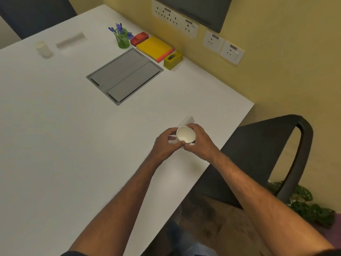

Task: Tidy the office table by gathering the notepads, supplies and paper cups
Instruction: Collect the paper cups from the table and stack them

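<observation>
Cupping an upright paper cup [185, 134] near the table [55, 126] edge, left hand [166, 144] and right hand [200, 140] wrap fingers around it. Another cup [43, 48] stands far off; pen holder [122, 38], notepads [155, 48] line the wall.

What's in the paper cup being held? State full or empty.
Empty. The paper cup, held between left hand and right hand, tilts toward the camera, showing a bare white interior.

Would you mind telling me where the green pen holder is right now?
The green pen holder stands at the table's far side near the wall, just left of the red stapler and behind the grey cable hatch.
</observation>
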A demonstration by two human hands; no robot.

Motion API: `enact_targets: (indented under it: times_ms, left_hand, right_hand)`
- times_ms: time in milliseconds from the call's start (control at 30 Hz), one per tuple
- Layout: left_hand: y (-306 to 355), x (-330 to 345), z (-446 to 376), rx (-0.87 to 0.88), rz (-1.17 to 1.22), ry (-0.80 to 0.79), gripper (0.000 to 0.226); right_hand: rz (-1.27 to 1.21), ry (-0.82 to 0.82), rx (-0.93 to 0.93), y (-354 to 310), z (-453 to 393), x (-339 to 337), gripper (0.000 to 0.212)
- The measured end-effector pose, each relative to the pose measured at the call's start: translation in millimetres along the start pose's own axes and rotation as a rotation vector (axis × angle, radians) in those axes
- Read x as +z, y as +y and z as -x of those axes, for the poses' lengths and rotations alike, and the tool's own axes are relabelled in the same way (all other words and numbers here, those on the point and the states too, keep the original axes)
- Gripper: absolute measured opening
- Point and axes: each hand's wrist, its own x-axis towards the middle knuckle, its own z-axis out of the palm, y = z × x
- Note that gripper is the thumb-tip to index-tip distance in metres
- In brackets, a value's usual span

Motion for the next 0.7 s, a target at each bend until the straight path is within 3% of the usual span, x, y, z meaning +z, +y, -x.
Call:
enact_targets:
  times_ms: [300,700]
  left_hand:
    - [-36.2,-5.9,-68.7,0.019,-0.336,0.183,0.055]
    - [-97.0,-37.9,-93.6,-0.044,-0.554,0.294,0.053]
  right_hand:
    - [0.019,0.024,0.083,38.3,-96.5,-45.1,0.079]
    - [0.015,0.152,0.182,102.6,-174.7,-60.5,0.079]
